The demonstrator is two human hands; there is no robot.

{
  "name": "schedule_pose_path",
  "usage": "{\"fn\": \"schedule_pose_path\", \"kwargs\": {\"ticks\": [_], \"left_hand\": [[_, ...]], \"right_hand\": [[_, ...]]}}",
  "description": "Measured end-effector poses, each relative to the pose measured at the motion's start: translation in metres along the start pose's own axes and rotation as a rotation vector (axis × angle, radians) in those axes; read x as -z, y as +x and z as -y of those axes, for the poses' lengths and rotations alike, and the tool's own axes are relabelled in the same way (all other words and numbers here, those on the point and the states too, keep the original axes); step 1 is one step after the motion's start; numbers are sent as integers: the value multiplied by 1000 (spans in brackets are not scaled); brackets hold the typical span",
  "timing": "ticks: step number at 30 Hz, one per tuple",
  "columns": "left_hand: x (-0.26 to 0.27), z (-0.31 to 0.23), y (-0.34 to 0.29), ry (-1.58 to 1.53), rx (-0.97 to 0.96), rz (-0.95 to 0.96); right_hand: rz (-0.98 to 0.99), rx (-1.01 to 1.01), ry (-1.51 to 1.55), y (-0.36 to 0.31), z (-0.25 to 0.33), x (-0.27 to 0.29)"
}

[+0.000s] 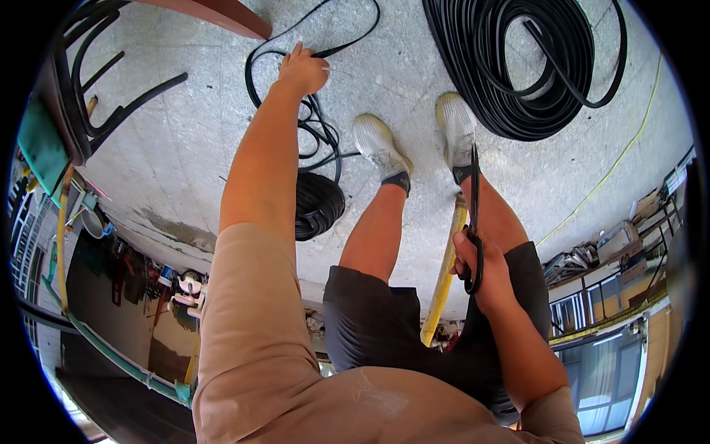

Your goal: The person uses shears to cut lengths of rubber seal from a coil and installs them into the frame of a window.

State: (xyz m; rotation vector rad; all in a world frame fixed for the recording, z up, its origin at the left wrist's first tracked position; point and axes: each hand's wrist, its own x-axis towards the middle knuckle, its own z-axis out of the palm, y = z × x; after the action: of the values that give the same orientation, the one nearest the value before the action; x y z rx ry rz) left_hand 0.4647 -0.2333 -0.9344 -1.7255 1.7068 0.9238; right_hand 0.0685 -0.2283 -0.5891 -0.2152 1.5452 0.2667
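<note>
Stretched forward over the concrete floor, my left hand point(304, 72) is closed on a narrow black strip point(344, 47), which loops out past the fingers. More of this strip lies in loose curls below the hand, near a small black coil point(319, 206) beside my left forearm. My right hand point(484, 272), close to my right knee, has its fingers in the handles of black scissors point(474, 196). The blades look closed together and point forward, overlapping my right shoe point(455, 122) in the view.
A large coil of black strip point(569, 111) lies at the far right. Bent black strips point(137, 103) hang at the far left near a reddish-brown beam point(222, 13). A yellow pole point(441, 292) runs between my legs. A thin yellow line point(617, 164) crosses the floor on the right.
</note>
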Motion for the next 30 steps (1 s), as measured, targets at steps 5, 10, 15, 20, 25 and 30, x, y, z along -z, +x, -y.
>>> {"fn": "schedule_pose_path", "kwargs": {"ticks": [5, 10, 15, 20, 25, 30], "left_hand": [[1, -56, -63, -623, -36, -219], [157, -196, -234, -1132, -127, -138], [253, -266, -351, -1252, -364, -50], [348, -295, -412, -1290, -561, 22], [416, -324, -474, -1534, -533, 28], [431, -333, -512, -1475, -466, 24]], "right_hand": [[34, 94, -7, 5, -12, -1], [-53, 195, 255, -10, -2, 4], [79, 292, 315, -82, 39, 18], [288, 336, 442, -170, 76, 52], [244, 852, 588, -277, 137, 106], [398, 1263, 637, -411, 188, 153]]}}
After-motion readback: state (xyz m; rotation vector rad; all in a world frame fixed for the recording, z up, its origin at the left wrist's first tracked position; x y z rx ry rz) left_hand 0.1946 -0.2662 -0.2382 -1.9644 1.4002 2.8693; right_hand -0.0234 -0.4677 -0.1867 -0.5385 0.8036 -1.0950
